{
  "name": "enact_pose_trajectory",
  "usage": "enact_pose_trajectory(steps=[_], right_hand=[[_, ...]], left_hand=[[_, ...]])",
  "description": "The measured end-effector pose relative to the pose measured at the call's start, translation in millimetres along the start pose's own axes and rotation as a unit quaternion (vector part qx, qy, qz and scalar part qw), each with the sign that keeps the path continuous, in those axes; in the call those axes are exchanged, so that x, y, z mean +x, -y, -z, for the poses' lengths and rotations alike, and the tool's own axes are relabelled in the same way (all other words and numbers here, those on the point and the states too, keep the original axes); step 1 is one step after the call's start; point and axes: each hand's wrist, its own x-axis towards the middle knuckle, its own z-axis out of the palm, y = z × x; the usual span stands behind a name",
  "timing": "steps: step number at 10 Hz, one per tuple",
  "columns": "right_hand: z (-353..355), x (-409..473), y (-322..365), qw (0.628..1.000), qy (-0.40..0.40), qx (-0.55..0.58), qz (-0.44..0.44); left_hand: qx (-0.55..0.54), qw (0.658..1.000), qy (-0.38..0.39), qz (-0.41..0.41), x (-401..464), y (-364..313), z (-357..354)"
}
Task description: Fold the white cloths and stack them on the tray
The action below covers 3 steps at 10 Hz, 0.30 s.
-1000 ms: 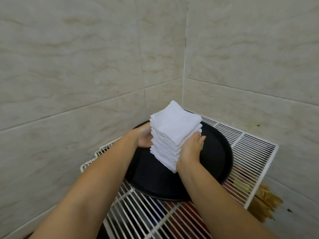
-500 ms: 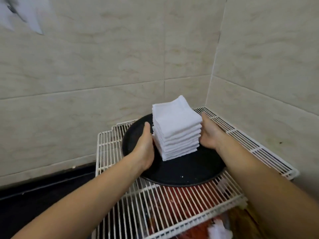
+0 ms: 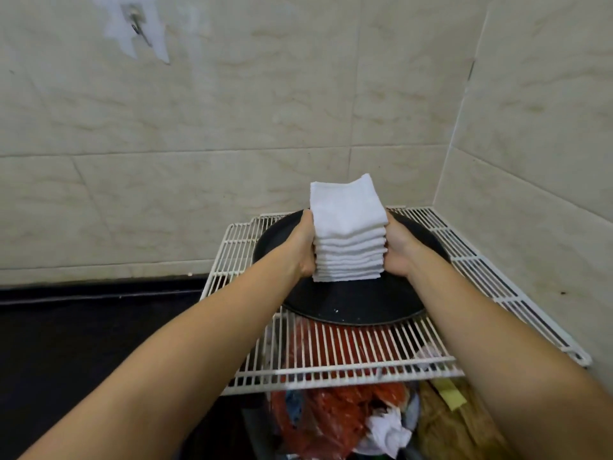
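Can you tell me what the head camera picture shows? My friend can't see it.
Two hands, left hand and right hand, press the sides of a white cloth stack on a black round tray, atop a white wire rack by tiled walls.

A white wire-grid rack (image 3: 335,355) fills the corner where the two tiled walls meet, its bars running front to back. A round black tray (image 3: 361,305) lies directly on it, set toward the rack's 12 o'clock edge, its rim near the back wall and well short of the front rail.
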Motion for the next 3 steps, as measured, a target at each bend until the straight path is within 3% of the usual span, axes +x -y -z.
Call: enact_pose_trajectory(steps=[1, 2, 3], right_hand=[[6, -1, 1, 0.999, -0.007, -0.032, -0.011], [14, -14, 13, 0.988, -0.034, -0.149, -0.027], [11, -48, 50, 0.929, -0.078, -0.359, 0.043]], left_hand=[[-0.011, 1.000, -0.019, 0.000, 0, 0, -1], [-0.047, 0.998, -0.028, -0.002, -30, -1, -7], [-0.056, 0.996, -0.057, -0.050, -56, 17, -7]])
